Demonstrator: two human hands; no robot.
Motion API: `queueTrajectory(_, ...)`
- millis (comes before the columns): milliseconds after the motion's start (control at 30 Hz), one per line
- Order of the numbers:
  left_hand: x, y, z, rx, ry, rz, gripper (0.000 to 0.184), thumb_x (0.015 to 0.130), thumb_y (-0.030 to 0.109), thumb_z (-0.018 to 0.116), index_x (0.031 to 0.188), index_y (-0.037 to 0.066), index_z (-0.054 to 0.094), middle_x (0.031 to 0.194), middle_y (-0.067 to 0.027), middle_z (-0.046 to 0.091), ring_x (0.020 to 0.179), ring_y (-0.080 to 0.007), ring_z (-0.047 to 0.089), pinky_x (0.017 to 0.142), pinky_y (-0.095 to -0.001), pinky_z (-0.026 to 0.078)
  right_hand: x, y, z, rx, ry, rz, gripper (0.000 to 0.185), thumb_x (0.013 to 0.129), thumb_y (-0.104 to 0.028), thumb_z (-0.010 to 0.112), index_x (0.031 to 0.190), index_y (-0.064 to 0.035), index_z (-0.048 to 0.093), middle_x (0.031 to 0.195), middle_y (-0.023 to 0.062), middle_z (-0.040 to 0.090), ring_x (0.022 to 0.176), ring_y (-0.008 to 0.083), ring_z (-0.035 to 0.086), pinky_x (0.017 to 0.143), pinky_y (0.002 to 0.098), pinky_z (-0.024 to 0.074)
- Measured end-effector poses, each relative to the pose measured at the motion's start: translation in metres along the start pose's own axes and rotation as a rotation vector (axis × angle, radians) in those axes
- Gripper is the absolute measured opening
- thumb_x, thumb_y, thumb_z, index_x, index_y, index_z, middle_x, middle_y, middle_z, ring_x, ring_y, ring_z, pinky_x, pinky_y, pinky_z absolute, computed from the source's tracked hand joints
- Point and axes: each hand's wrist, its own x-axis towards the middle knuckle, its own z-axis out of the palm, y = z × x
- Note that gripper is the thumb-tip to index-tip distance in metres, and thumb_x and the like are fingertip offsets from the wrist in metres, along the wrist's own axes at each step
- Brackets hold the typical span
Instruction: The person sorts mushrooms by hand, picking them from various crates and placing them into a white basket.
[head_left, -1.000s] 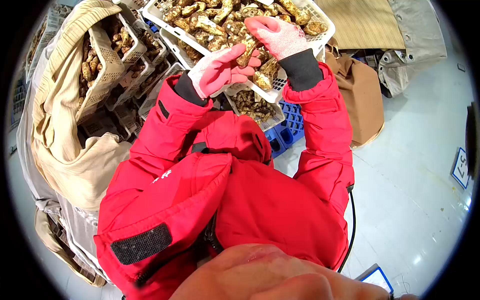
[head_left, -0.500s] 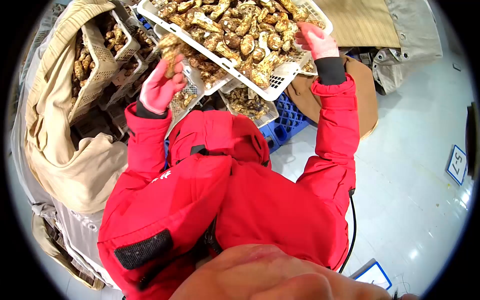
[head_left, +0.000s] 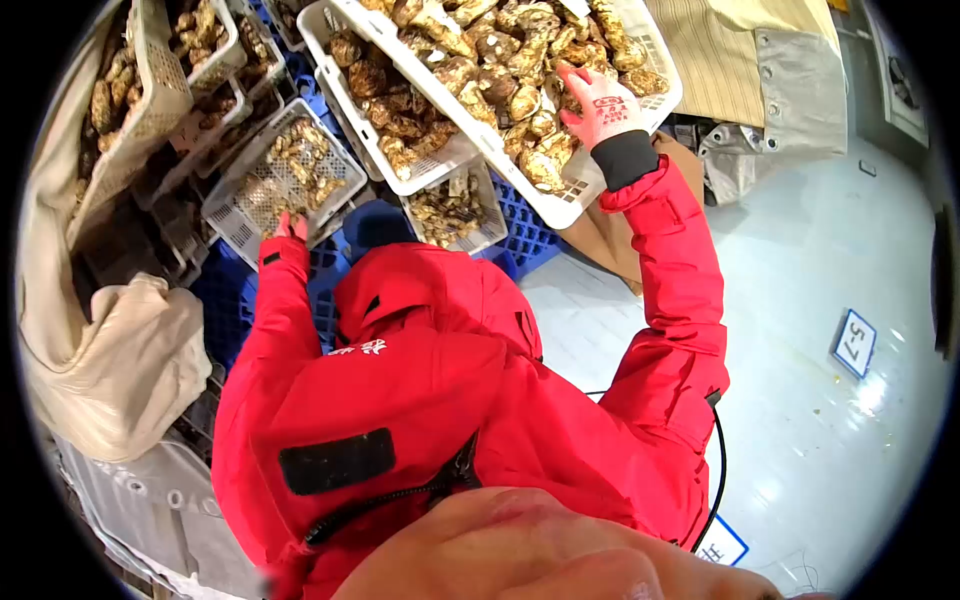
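Observation:
At the near edge of a low white basket (head_left: 215, 212) on the left is my left hand (head_left: 291, 227), in a pink glove. Only its fingertips show past the red sleeve, and whether they hold anything is hidden. Small mushrooms (head_left: 305, 160) lie in that basket. My right hand (head_left: 603, 107), in a pink glove with dark print, rests with bent fingers on the mushrooms (head_left: 530, 60) in the upper white basket (head_left: 560, 212). What lies under its fingertips cannot be made out.
Below the upper basket sit another white basket (head_left: 425, 180) of darker mushrooms and a small basket (head_left: 490, 232). Stacked crates (head_left: 160, 75) stand at the left beside beige cloth (head_left: 120, 370). Blue pallets (head_left: 525, 225) lie underneath. A 5-7 sign (head_left: 854, 343) is on the floor at right.
My left hand has carried a mushroom away from the upper basket and moved down to the low left basket. My right hand has shifted from the upper basket's right edge onto its mushrooms. The view has shifted.

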Motion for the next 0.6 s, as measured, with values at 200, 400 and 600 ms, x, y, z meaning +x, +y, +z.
queueTrajectory(200,0.015,0.017,0.019,-0.176,0.092,0.095,0.039,0.092,0.035,0.052,0.119,0.007,0.051,0.112,-0.0116,0.058,0.100,-0.0257,0.057,0.085,-0.0367,0.050,-0.006,0.018,0.004,0.223,0.089,0.052,0.049,0.076,-0.017,0.067,0.123,-0.0137,0.052,0.111,0.0125,0.058,0.099,0.0279,0.057,0.084,0.0355,0.0465)
queueTrajectory(400,-0.218,0.086,0.170,0.087,-0.532,0.272,0.036,0.093,0.018,0.047,0.124,-0.001,0.047,0.120,-0.0153,0.056,0.108,-0.0256,0.056,0.090,-0.0330,0.047,-0.020,0.041,-0.031,1.526,0.351,0.432,0.040,0.084,-0.015,0.064,0.121,-0.0037,0.054,0.115,0.0058,0.056,0.099,0.0136,0.053,0.083,0.0281,0.0459)
queueTrajectory(600,-0.409,0.091,0.328,0.516,-1.050,0.247,0.037,0.095,0.020,0.044,0.121,-0.005,0.048,0.112,-0.0151,0.059,0.095,-0.0193,0.059,0.085,-0.0298,0.047,-0.018,-0.011,-0.051,2.134,0.137,0.137,0.042,0.089,-0.022,0.058,0.127,-0.0059,0.048,0.087,-0.0024,0.045,0.088,0.0101,0.046,0.088,0.0371,0.0425)
